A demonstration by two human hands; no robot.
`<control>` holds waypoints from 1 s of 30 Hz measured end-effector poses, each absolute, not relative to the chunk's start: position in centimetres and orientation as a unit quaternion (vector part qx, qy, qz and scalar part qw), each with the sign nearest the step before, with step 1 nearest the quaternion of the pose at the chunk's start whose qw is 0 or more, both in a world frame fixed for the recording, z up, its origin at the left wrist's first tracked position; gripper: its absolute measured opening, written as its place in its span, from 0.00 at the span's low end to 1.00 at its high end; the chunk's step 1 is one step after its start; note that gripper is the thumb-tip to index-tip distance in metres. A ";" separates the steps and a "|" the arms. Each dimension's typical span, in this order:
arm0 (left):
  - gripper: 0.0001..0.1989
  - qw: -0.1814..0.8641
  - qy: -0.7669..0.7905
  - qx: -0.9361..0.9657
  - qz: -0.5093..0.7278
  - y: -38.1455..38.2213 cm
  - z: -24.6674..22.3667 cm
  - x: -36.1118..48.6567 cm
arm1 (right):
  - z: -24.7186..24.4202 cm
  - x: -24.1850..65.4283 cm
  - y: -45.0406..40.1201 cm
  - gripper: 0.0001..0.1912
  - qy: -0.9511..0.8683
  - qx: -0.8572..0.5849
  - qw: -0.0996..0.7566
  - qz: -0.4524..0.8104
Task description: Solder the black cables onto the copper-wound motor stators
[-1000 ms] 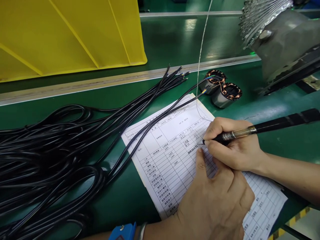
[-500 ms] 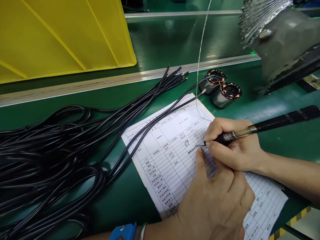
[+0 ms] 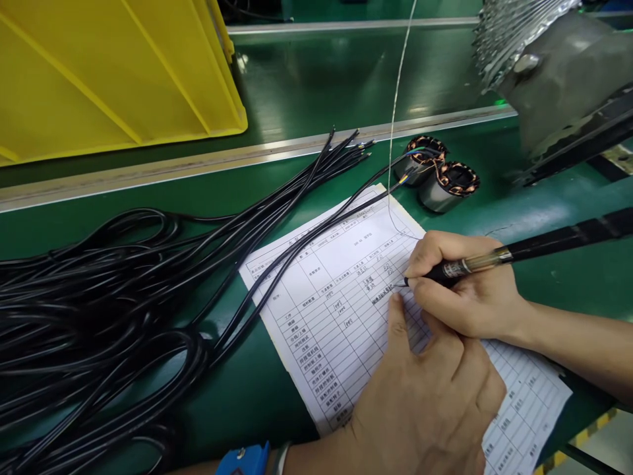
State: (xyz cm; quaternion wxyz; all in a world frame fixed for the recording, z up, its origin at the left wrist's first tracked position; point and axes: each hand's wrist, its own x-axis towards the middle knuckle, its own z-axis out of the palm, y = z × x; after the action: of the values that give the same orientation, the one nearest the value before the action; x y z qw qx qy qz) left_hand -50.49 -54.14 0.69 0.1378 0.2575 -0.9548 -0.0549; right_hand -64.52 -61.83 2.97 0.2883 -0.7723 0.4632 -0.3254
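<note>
A printed form with a table and handwritten entries (image 3: 321, 356) lies on the green bench. My right hand (image 3: 459, 284) is closed round a black pen (image 3: 448, 270), its tip on the form near the middle columns. Flat on the lower part of the sheet rests my left hand (image 3: 430, 396), index finger stretched out just below the pen tip, the other fingers partly bent and holding nothing. Black cables (image 3: 297, 247) cross the form's upper left part and run to two copper-wound stators (image 3: 452, 188) beyond its top edge.
A large pile of coiled black cables (image 3: 99, 297) covers the left of the bench. Behind it stands a yellow bin (image 3: 119, 72). At the upper right is a grey metal fixture (image 3: 568, 79) with a foil-like ribbed part. A thin pale wire (image 3: 394, 105) hangs down to the form.
The yellow bin has shifted left in the view. The pen tip has barely moved, and both hands keep nearly the same places.
</note>
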 end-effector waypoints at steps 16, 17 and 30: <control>0.16 0.158 -0.950 0.265 -0.048 -54.2 0.8 -50.5 | 2.9 -64.5 -61.8 0.09 0.464 -0.766 0.307 -0.323; 0.16 0.153 -0.951 0.264 -0.049 -54.2 0.8 -50.5 | 2.9 -64.5 -61.8 0.09 0.463 -0.767 0.304 -0.323; 0.17 0.202 -0.939 0.277 -0.026 -54.3 1.0 -50.6 | 3.0 -64.5 -61.7 0.10 0.465 -0.761 0.307 -0.333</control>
State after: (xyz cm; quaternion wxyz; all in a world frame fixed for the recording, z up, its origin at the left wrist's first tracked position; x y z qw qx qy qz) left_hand -50.57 -54.27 0.97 0.2020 0.2769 -0.9390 -0.0262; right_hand -64.51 -61.75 2.97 0.3073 -0.7606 0.4648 -0.3331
